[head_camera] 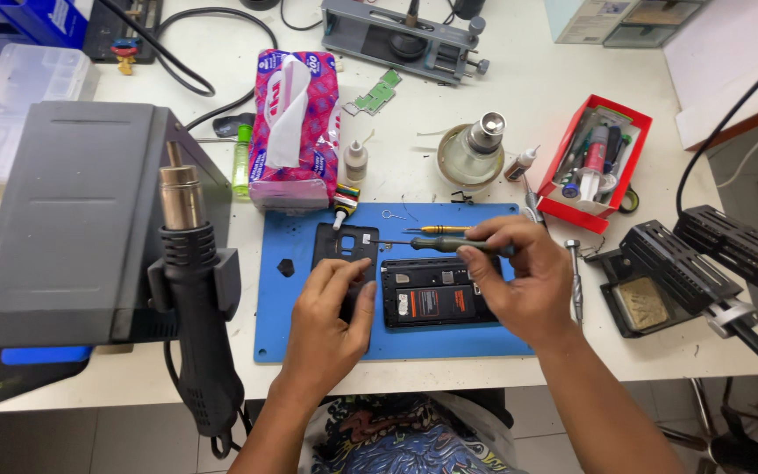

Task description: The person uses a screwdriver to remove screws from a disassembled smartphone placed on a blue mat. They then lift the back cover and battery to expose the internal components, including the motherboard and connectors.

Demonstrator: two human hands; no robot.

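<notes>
A white desk fills most of the view, lit evenly and brightly from above, with soft, short shadows. Its near edge runs across the lower part of the picture; below it lies a floor of pale grey tiles with darker joints. A blue mat lies flat near that front edge. At the left edge stands a dark grey box-shaped station with a black hot-air handle docked on its side. Toward the far edge sit a pink tissue pack and a red tray — black cables loop across the far left corner. At the right edge a black stand rests.
</notes>
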